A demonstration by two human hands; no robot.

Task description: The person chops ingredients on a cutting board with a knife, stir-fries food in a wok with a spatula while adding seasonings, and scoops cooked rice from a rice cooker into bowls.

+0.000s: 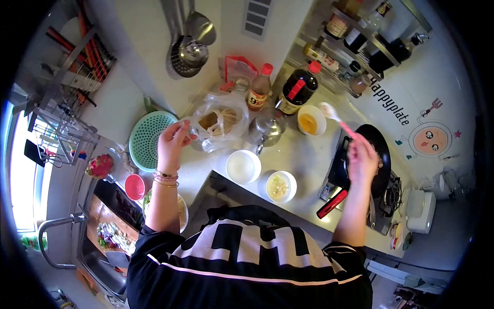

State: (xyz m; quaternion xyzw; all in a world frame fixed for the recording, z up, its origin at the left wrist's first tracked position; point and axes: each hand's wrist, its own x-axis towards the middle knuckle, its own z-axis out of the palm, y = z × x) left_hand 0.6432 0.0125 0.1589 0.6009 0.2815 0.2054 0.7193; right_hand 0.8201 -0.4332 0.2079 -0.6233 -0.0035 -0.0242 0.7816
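Note:
My right hand [362,158] is closed on the pink handle of a spoon [350,130]. The spoon's pale bowl end is up beside a white bowl of yellow liquid [312,120], and the hand is over the near edge of the black wok [381,149]. My left hand [173,140] is raised between the green colander [148,140] and a clear plastic bag [221,122]. Its fingers are bent with thumb and fingertips close together; whatever they may hold is too small to make out.
Two white bowls [243,167] [281,186] stand near the counter's front edge. Behind them are a metal pot [267,126], a sauce bottle [259,87] and a dark bottle [299,88]. At the left are a pink bowl [135,187] and a cutting board [98,219] with chopped food.

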